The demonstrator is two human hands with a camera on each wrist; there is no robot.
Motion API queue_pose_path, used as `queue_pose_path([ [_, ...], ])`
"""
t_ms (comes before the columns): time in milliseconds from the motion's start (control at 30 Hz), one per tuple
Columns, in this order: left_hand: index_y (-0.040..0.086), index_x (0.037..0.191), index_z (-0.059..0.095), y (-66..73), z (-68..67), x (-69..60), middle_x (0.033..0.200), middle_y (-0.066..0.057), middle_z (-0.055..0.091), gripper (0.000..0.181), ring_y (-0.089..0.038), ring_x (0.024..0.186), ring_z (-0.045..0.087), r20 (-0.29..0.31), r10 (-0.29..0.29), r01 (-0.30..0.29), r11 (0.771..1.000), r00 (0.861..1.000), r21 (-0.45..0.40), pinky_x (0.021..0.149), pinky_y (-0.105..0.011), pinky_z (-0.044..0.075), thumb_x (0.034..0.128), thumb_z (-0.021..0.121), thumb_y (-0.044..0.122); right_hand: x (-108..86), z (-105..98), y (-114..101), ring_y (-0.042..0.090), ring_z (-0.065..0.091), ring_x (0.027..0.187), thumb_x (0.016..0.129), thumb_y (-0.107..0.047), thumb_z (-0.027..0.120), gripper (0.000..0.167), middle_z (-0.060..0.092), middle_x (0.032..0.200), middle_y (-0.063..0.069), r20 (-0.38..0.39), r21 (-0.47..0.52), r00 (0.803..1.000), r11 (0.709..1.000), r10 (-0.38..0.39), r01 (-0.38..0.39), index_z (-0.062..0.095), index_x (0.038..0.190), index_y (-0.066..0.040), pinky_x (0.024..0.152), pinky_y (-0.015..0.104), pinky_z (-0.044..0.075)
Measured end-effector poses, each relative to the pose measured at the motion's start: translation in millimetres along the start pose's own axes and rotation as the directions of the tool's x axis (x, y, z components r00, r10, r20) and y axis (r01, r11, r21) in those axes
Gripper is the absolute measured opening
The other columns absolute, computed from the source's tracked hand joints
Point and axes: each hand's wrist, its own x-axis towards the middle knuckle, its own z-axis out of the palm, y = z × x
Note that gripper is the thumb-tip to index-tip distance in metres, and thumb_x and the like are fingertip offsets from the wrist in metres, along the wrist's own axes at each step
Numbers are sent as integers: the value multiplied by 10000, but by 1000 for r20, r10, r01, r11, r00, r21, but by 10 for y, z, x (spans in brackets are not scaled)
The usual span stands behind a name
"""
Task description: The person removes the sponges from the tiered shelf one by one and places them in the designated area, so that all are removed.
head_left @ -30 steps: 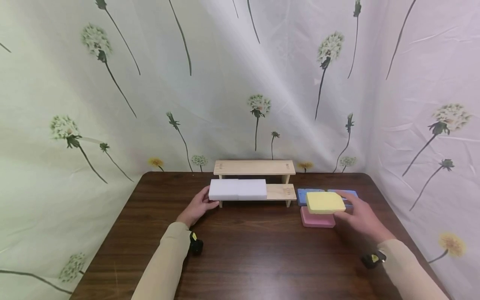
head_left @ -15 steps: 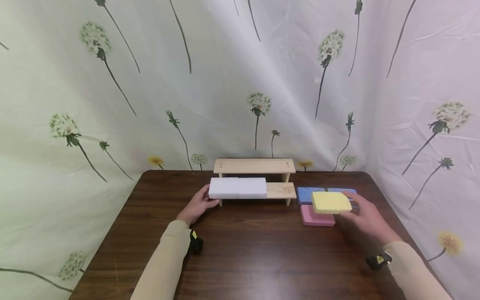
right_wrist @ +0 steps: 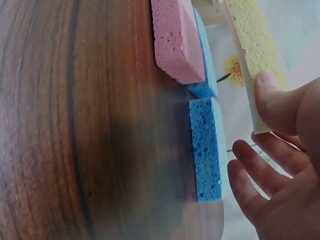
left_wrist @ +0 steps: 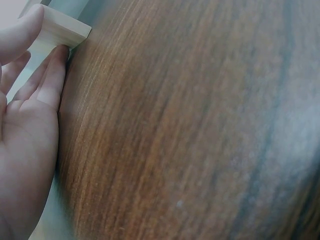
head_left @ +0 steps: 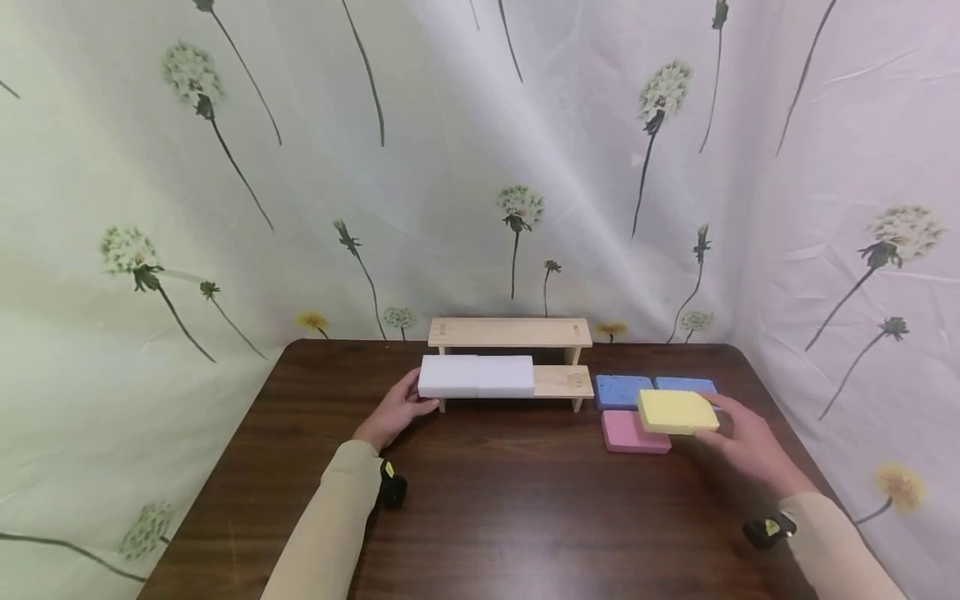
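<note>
My right hand (head_left: 753, 446) pinches the right end of a yellow sponge (head_left: 677, 412), thumb on its face in the right wrist view. The sponge is held above the table, partly over a pink sponge (head_left: 630, 433). My left hand (head_left: 393, 414) rests at the left end of a low wooden step shelf (head_left: 562, 380), beside two white sponge-like blocks (head_left: 476, 377) on its lower step. In the left wrist view its fingers (left_wrist: 52, 82) are nearly straight, near the pale wood (left_wrist: 65, 27). Its exact contact is partly hidden. Two blue sponges (head_left: 622, 390) lie behind the pink one.
The shelf's upper step (head_left: 510, 332) stands at the back of the dark wooden table (head_left: 487, 517). A flower-print cloth (head_left: 450, 208) hangs behind and at the sides. A wrist camera (head_left: 392, 487) is strapped to each forearm.
My right hand has moved to the right and slightly towards me with the yellow sponge, uncovering more of the left blue sponge and the pink one. My left hand has stayed in place.
</note>
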Motion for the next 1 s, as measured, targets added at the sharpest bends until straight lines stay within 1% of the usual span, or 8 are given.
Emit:
queue_pose_path([
  [100, 85, 1647, 284, 5, -10, 10, 1649, -201, 370, 813, -369, 1506, 405, -1, 0, 0, 1000, 1000, 4, 1213, -516, 367, 973, 737, 42, -15, 2, 27, 518, 590, 1243, 925, -150, 820, 703, 544, 1437, 358, 14, 6, 1000, 1000, 20, -20, 479, 1503, 59, 1026, 674, 473],
  [200, 76, 1645, 287, 2, -21, 18, 1639, -209, 384, 814, -373, 1496, 419, -5, 1, -1, 1000, 1000, -1, 1204, -514, 380, 969, 739, 32, -23, -2, 50, 518, 572, 1269, 956, -206, 795, 717, 512, 1471, 361, 47, 17, 997, 998, 66, -67, 448, 1527, 56, 1043, 676, 472],
  [333, 75, 1643, 290, -6, -21, 36, 1641, -206, 385, 806, -367, 1501, 414, 0, 12, -12, 1000, 1000, 0, 1207, -504, 376, 973, 737, 38, -41, -16, 93, 550, 474, 1347, 981, -255, 765, 732, 463, 1511, 366, 79, 17, 990, 993, 115, -116, 415, 1541, 60, 1070, 717, 425],
  [567, 62, 1644, 282, -4, 2, 13, 1642, -221, 379, 807, -373, 1508, 404, 9, 11, -11, 1000, 1000, -5, 1211, -512, 367, 973, 730, 28, -97, -24, 173, 565, 447, 1360, 975, -204, 761, 726, 452, 1513, 374, 85, 10, 988, 992, 128, -129, 403, 1545, 68, 1071, 728, 408],
  [667, 65, 1646, 279, -7, 12, 12, 1644, -219, 378, 812, -370, 1507, 405, 10, 11, -11, 1000, 1000, -10, 1211, -513, 367, 973, 733, 31, -110, -25, 192, 567, 442, 1362, 979, -213, 758, 719, 449, 1513, 374, 85, 4, 986, 989, 147, -148, 406, 1543, 61, 1068, 730, 408],
  [767, 71, 1649, 276, -26, 1, 24, 1647, -214, 375, 822, -365, 1507, 406, 11, 10, -10, 1000, 1000, -11, 1213, -511, 363, 971, 739, 37, -118, -26, 222, 578, 430, 1367, 980, -221, 758, 713, 448, 1512, 379, 87, -2, 985, 989, 147, -148, 413, 1537, 62, 1065, 740, 398],
  [867, 79, 1653, 269, -32, -8, 21, 1648, -212, 375, 823, -360, 1510, 402, 17, 10, -10, 1000, 1000, -13, 1214, -513, 360, 976, 735, 40, -128, -25, 269, 594, 432, 1357, 970, -210, 768, 709, 461, 1495, 390, 75, -7, 989, 992, 126, -126, 427, 1526, 68, 1052, 750, 392],
  [1000, 84, 1655, 264, -21, -14, 16, 1648, -215, 374, 822, -365, 1511, 400, 19, 10, -10, 1000, 1000, -10, 1219, -522, 353, 981, 732, 50, -124, -30, 330, 596, 456, 1335, 955, -142, 769, 686, 479, 1472, 397, 56, -9, 993, 995, 101, -101, 436, 1513, 80, 1042, 745, 406],
])
